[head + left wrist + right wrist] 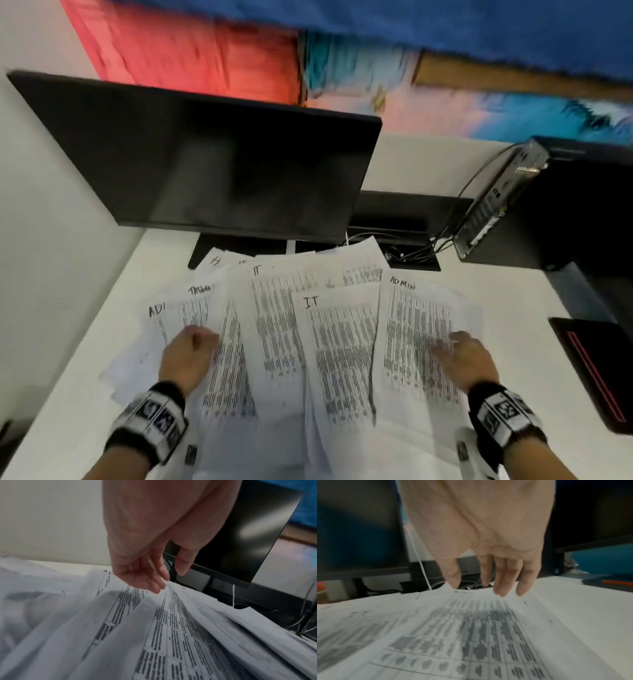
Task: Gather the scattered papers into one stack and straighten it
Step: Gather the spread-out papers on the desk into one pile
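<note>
Several printed sheets (284,325) lie fanned and overlapping on the white desk (78,359), with handwritten headings such as "IT" and "ADMIN". My left hand (191,353) is over the left part of the spread. In the left wrist view its loosely bent fingers (154,582) touch a raised fold of paper (171,622), and the thumb stands apart. My right hand (459,356) hovers over the "ADMIN" sheet (411,318) at the right. Its fingers (501,577) point straight down at the blurred sheet (471,635) and hold nothing.
A dark monitor (212,164) stands just behind the papers, its foot under their far edges. Cables (411,246) and a small computer box (496,202) sit at the back right. A black case with red stripes (596,370) lies at the desk's right edge.
</note>
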`<state>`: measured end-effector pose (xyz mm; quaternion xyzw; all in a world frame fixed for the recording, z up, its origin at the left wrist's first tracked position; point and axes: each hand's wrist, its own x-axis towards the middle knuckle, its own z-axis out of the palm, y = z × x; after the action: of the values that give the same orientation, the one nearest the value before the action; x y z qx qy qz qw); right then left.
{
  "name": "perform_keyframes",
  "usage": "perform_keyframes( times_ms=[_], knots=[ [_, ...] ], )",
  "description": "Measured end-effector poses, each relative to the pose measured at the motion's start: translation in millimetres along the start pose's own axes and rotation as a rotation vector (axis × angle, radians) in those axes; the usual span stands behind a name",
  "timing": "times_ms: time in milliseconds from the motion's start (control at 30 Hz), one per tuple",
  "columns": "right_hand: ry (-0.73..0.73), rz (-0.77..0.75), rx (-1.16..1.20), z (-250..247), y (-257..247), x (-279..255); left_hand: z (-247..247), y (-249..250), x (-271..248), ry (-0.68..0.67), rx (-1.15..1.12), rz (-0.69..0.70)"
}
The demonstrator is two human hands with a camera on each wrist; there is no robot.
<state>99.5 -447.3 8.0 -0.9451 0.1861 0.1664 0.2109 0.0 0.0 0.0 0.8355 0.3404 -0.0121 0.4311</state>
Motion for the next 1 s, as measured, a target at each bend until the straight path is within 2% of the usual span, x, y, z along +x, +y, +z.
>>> perform_keyframes(
  times_ms=[67, 133, 233, 367, 433, 466, 600, 666, 700, 766, 866, 1000],
  knots=[
    [0.034, 0.190, 0.028, -3.0, 10.6, 13.4, 11.2, 2.1, 4.4, -0.039, 0.052, -0.091],
    [-0.043, 0.321, 0.042, -4.5, 25.0, 28.3, 25.3, 6.4, 4.5, -0.050, 0.108, -0.160],
    [-0.110, 0.367, 0.050, 0.4, 33.0, 43.7, 48.1, 10.8, -2.6, -0.009, 0.154, -0.237],
    [-0.015, 0.420, -0.109, 8.0, 30.3, 59.4, 75.4, 26.6, -6.1, -0.008, 0.129, -0.188],
    [0.012, 0.470, -0.078, 4.0, 25.8, 61.9, 87.4, 35.3, -9.6, -0.014, 0.135, -0.178],
    [-0.002, 0.439, -0.052, 4.3, 24.9, 65.0, 92.5, 39.8, -11.4, -0.012, 0.140, -0.174],
    [-0.118, 0.061, 0.067, 16.4, 20.1, 70.3, 109.2, 53.6, -16.2, -0.003, 0.136, -0.145],
    [-0.169, -0.074, 0.159, 22.5, 16.4, 66.5, 116.0, 57.2, -18.7, -0.024, 0.129, -0.119],
    [-0.192, -0.092, 0.227, 25.3, 13.9, 65.6, 119.1, 57.8, -18.6, -0.050, 0.113, -0.121],
    [-0.226, -0.031, 0.396, 30.9, 5.8, 65.3, 123.6, 62.2, -19.4, -0.112, 0.071, -0.122],
    [-0.374, 0.028, 0.592, 36.6, -13.0, 66.8, 130.2, 74.0, -24.6, -0.221, -0.082, -0.118],
    [-0.409, 0.035, 0.593, 33.8, -27.7, 60.4, 139.9, 93.7, -35.5, -0.387, -0.190, -0.081]
  ],
)
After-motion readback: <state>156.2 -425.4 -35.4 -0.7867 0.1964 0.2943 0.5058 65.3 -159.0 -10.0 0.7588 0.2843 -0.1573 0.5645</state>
